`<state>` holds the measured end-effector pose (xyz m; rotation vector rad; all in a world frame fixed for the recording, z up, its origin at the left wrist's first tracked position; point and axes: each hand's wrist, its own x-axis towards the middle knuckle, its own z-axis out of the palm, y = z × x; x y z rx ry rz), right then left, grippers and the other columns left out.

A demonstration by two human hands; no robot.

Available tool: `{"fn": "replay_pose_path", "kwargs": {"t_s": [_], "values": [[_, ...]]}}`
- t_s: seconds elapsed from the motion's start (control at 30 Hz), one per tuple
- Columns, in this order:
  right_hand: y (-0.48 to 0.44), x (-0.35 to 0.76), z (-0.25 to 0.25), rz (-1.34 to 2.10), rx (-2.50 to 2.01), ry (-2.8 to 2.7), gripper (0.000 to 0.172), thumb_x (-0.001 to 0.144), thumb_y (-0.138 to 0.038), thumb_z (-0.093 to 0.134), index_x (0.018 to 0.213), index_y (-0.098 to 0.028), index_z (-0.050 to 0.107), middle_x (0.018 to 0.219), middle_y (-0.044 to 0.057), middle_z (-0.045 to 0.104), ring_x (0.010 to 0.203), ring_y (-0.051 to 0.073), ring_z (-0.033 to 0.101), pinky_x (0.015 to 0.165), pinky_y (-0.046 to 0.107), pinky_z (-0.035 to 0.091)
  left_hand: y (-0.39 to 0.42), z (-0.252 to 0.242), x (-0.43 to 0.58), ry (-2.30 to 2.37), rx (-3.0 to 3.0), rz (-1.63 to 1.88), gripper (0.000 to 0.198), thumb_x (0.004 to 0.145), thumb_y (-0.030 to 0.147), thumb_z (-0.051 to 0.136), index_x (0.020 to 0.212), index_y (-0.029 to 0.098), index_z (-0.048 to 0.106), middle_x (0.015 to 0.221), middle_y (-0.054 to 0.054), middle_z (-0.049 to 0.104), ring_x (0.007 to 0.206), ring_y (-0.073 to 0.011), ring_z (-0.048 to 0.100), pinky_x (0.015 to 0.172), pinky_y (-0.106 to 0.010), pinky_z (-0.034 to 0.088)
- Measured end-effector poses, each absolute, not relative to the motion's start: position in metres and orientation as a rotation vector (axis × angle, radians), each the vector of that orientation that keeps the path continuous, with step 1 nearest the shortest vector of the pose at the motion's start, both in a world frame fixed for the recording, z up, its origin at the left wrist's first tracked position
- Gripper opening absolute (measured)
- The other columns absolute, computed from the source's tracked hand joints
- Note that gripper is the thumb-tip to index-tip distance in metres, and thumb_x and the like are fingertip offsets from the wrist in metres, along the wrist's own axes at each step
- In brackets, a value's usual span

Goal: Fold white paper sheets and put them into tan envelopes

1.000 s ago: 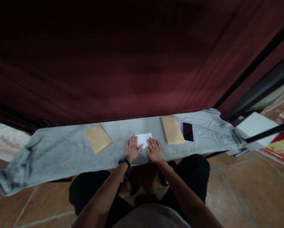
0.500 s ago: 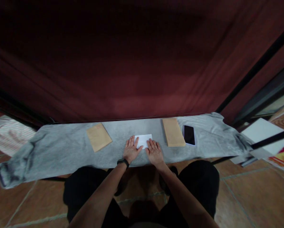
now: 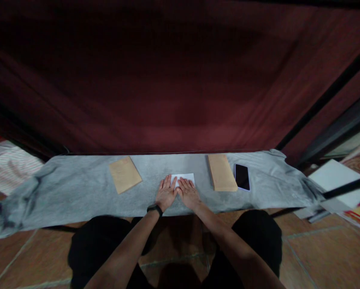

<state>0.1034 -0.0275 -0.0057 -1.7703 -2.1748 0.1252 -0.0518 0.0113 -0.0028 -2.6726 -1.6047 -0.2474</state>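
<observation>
A small white sheet of paper [image 3: 183, 176] lies flat on the grey cloth near the front edge, partly hidden under my hands. My left hand [image 3: 167, 194], with a dark band on its wrist, rests on the paper's left part, fingers stretched out. My right hand [image 3: 188, 194] lies flat on the paper's middle, its fingers extended and angled to the left. The two thumbs meet below the paper. Neither hand grips anything. Off to the left is a brown envelope [image 3: 125, 175]; to the right sits a stack of brown envelopes [image 3: 223, 173].
A phone [image 3: 242, 177] with a dark screen lies right of the stack. Grey cloth [image 3: 80, 188] covers the long narrow bench. A dark red panel [image 3: 180, 100] rises behind it. My knees are close to the front edge. White boards [image 3: 333, 176] stand at far right.
My right hand has slid left across the paper, toward my left hand, so the thumbs now meet. My left hand stays at the paper's left part. The view has shifted slightly.
</observation>
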Motion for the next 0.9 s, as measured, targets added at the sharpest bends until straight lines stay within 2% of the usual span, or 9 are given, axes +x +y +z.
{"fn": "replay_pose_path", "kwargs": {"t_s": [0.17,0.43,0.57,0.67,0.8,0.9], "values": [[-0.030,0.120,-0.019,0.092,-1.776,-2.187,0.054,0.106,-0.038,0.029,0.154,-0.015,0.038,0.161,0.007,0.035,0.149,0.022,0.034,0.124,0.043,0.024,0.012,-0.007,-0.052,-1.620,-2.653,-0.289,0.056,0.102,0.037,0.031,0.155,0.021,0.037,0.164,-0.011,0.031,0.151,-0.0261,0.029,0.123,-0.047,0.021],[-0.039,0.162,-0.028,0.048,-1.805,-2.185,0.059,0.105,-0.040,0.029,0.156,-0.010,0.032,0.161,0.012,0.033,0.150,0.026,0.032,0.124,0.047,0.023,0.005,-0.008,-0.049,-1.727,-2.577,-0.355,0.059,0.103,0.039,0.027,0.155,0.013,0.034,0.161,-0.011,0.036,0.151,-0.0239,0.029,0.125,-0.045,0.020],[-0.041,0.166,-0.026,0.084,-1.821,-2.178,0.060,0.104,-0.039,0.030,0.155,-0.008,0.035,0.160,0.014,0.034,0.150,0.028,0.031,0.124,0.048,0.022,-0.004,-0.002,-0.046,-1.890,-2.443,-0.386,0.059,0.103,0.035,0.025,0.154,0.009,0.035,0.160,-0.014,0.036,0.151,-0.0272,0.029,0.124,-0.049,0.022],[-0.037,0.160,-0.014,0.125,-1.817,-2.175,0.060,0.105,-0.040,0.027,0.155,-0.008,0.034,0.162,0.014,0.031,0.151,0.029,0.029,0.124,0.050,0.021,-0.017,0.003,-0.036,-1.831,-2.444,-0.476,0.059,0.103,0.035,0.027,0.156,0.010,0.032,0.161,-0.013,0.034,0.152,-0.0276,0.026,0.125,-0.051,0.020],[-0.035,0.137,0.000,0.218,-1.686,-2.236,0.061,0.106,-0.041,0.017,0.157,-0.010,0.030,0.165,0.010,0.024,0.153,0.023,0.024,0.125,0.043,0.022,-0.039,-0.004,-0.019,-1.589,-2.654,-0.494,0.058,0.101,0.028,0.030,0.156,0.011,0.031,0.160,-0.013,0.038,0.151,-0.0237,0.028,0.123,-0.046,0.027],[-0.043,0.123,-0.004,0.317,-1.628,-2.279,0.062,0.107,-0.043,0.015,0.156,-0.010,0.034,0.162,0.011,0.031,0.151,0.021,0.029,0.124,0.041,0.025,-0.052,-0.014,-0.020,-1.575,-2.663,-0.455,0.060,0.098,0.023,0.033,0.156,0.006,0.030,0.158,-0.017,0.039,0.151,-0.0252,0.029,0.121,-0.046,0.032]]}}
